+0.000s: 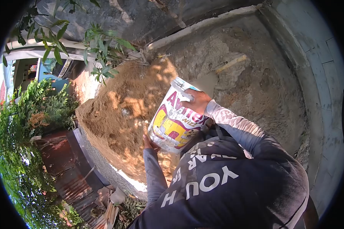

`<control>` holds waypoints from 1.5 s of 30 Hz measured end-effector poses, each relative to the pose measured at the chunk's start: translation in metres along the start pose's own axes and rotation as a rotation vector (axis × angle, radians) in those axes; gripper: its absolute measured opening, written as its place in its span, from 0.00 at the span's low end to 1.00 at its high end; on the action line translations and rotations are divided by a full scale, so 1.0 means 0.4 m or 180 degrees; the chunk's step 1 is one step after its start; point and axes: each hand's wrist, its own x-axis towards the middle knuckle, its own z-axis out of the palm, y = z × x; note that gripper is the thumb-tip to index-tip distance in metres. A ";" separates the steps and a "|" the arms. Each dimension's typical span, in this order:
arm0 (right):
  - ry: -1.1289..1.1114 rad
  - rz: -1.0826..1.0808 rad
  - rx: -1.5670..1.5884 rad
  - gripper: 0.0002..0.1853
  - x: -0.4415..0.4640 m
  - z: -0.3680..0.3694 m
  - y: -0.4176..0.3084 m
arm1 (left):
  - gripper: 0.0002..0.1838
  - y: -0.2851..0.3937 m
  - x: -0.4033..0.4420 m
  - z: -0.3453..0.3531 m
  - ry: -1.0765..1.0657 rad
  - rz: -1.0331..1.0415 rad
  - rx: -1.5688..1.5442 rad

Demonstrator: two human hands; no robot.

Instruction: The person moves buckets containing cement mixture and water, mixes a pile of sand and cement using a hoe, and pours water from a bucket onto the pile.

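A white paint bucket (178, 120) with purple lettering and a yellow house picture is tilted in front of my body, its mouth facing away from me. My right hand (197, 101) grips it by the rim, fingers wrapped over the edge. Low on the bucket, near its base, my left hand (150, 142) supports it, with part of that hand hidden behind it. Just beyond the mouth is a smooth grey patch (207, 82); whether it is poured material or a tool's blade I cannot tell. A short yellowish wooden piece (231, 63) lies near it.
A heap of brown sand (120, 108) lies to the left. Rough grey ground (263, 84) spreads right, bordered by a concrete ledge (319, 76). Leafy branches (103, 47) hang at upper left. Rusty corrugated sheets (70, 173) and plants (17, 160) lie beyond the low wall.
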 end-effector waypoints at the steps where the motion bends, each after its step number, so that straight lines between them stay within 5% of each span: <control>1: -0.0042 0.0208 0.0104 0.37 -0.015 -0.029 -0.019 | 0.51 0.044 -0.033 0.021 -0.0020 0.0005 -0.0063; 4: 0.0014 0.0298 0.0360 0.38 0.015 -0.061 0.002 | 0.41 0.127 0.014 0.042 0.0119 0.0296 -0.0047; 5: -0.0036 0.0413 0.0569 0.39 0.012 -0.072 0.010 | 0.28 0.154 0.027 0.048 0.0101 0.0443 -0.0365; 9: 0.0732 0.0265 0.0695 0.39 0.025 -0.043 0.092 | 0.11 0.300 -0.019 0.097 0.0034 0.1357 -0.0241; 18: 0.1475 0.0109 0.2128 0.33 0.029 0.034 0.197 | 0.17 0.579 -0.191 0.353 -0.0685 0.2940 0.0094; 21: 0.1736 0.0509 0.1867 0.34 -0.004 0.037 0.201 | 0.16 0.580 -0.251 0.461 -0.0973 0.3518 0.0664; 24: 0.1947 0.0826 0.2247 0.40 -0.014 0.063 0.253 | 0.15 0.540 -0.336 0.553 -0.1726 0.3424 0.0865; 27: 0.2289 0.0996 0.2490 0.41 -0.058 0.075 0.337 | 0.15 0.508 -0.374 0.612 -0.1596 0.4177 0.1739; 31: 0.3491 0.0890 0.2744 0.29 -0.234 0.072 0.350 | 0.17 0.487 -0.369 0.684 -0.2838 0.3687 0.2178; 32: 0.4012 0.0957 0.2792 0.27 -0.289 0.071 0.348 | 0.20 0.487 -0.375 0.692 -0.3414 0.3985 0.2333; 34: 0.4686 0.1309 0.2767 0.28 -0.430 0.081 0.377 | 0.30 0.488 -0.396 0.698 -0.4747 0.3384 0.2721; 36: 0.5395 0.1614 0.2472 0.29 -0.584 0.111 0.341 | 0.35 0.484 -0.371 0.704 -0.4923 0.3718 0.3938; 40: 0.5401 0.2416 0.1621 0.27 -0.880 0.272 0.383 | 0.35 0.335 -0.084 0.758 -0.6479 0.2761 0.4818; 42: 0.5286 0.2531 0.2045 0.21 -0.919 0.413 0.384 | 0.33 0.265 0.100 0.718 -0.6389 0.2036 0.5831; 43: 0.5166 0.2293 0.2537 0.18 -0.914 0.494 0.385 | 0.31 0.213 0.233 0.707 -0.6918 0.0840 0.6276; 44: 0.5019 0.2029 0.3001 0.16 -0.904 0.571 0.390 | 0.30 0.201 0.328 0.659 -0.6413 0.0819 0.6585; 45: 0.4860 0.2697 0.2064 0.18 -0.850 0.662 0.396 | 0.29 0.206 0.410 0.604 -0.5877 0.0756 0.6766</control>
